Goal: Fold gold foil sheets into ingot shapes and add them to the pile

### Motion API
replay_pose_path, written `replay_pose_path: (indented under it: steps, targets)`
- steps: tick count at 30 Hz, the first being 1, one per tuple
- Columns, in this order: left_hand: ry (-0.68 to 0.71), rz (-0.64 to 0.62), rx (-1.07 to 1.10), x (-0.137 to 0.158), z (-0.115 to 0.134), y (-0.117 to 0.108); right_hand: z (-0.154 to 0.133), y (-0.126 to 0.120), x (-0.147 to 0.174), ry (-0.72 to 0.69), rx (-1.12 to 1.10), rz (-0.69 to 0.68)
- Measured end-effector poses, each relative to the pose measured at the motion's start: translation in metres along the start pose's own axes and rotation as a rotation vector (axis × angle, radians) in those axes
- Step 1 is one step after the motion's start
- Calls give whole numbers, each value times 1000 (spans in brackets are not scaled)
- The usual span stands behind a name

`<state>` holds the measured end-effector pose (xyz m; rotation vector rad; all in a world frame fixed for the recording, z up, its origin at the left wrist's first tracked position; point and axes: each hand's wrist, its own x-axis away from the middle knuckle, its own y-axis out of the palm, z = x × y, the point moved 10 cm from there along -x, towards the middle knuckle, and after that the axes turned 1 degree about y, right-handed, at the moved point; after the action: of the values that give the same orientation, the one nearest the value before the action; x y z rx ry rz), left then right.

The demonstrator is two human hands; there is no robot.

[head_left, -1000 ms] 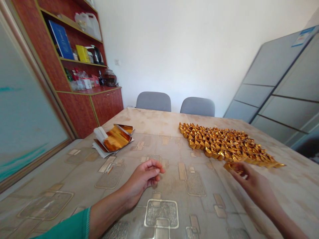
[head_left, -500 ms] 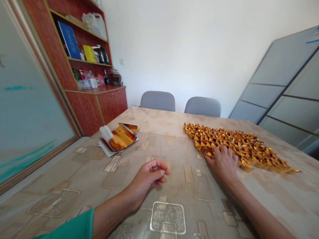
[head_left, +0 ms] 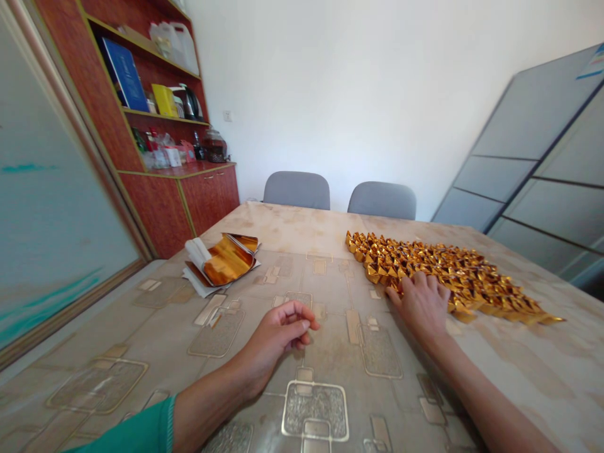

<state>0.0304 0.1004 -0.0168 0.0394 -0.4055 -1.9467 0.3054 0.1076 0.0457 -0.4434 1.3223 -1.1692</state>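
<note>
My left hand (head_left: 287, 327) hovers over the middle of the table, its fingers loosely curled and a little apart, with nothing seen in them. My right hand (head_left: 422, 305) reaches to the near edge of a block of folded gold paper ingots (head_left: 481, 283), set close together in rows. Thumb and fingers straddle one ingot at the end of a row; the hand mostly hides it. To the left lies a loose stack of gold foil paper sheets (head_left: 229, 259), curled up at the edges, with white backs showing.
A patterned plastic cover (head_left: 325, 352) lies on the table. Two grey chairs (head_left: 296, 190) stand at the far side, before a white wall. A red-brown cabinet (head_left: 207, 198) with bottles and a kettle (head_left: 191, 104) is at the back left; grey panelled doors (head_left: 500, 157) stand at the right.
The right hand has moved slightly forward over the ingot at the row's end, covering more of it. The left hand has stayed nearly still; the view has shifted a little.
</note>
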Motion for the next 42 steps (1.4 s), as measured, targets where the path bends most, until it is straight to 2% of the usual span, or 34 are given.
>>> replay_pose_path:
  steps: [11, 13, 18, 20, 22, 25, 27, 29, 31, 34, 37, 42]
  targets:
    - [13, -1, -3, 1, 2, -2, 1, 8, -11, 15, -24, -5]
    - [15, 7, 5, 1, 3, -3, 13, 5, -12, 63, -62, 6]
    - [45, 11, 1, 2, 7, -2, 68, -5, -3, 256, -194, 76]
    - [60, 11, -20, 2, 10, -2, 74, -7, 1, 236, -245, 94]
    - [91, 26, -65, 0, 17, -6, 66, -8, 3, 165, -293, 97]
    - [206, 116, -265, -9, 44, -31, 43, -9, 4, 25, -347, 95]
    - [350, 241, -537, -13, 76, -59, 29, -9, 5, -41, -383, 96]
    - [556, 385, -874, -9, 112, -84, 21, -8, 6, -75, -427, 99]
    - [635, 439, -1242, -11, 129, -100, 13, -7, 8, -107, -477, 97]
    - [521, 544, -1654, -22, 129, -129, -8, -8, 14, -182, -568, 61]
    - [479, 552, -1723, -31, 122, -140, -37, -12, 21, -279, -636, -5]
    - [423, 528, -1775, -43, 110, -132, -73, -19, 31, -416, -694, -116]
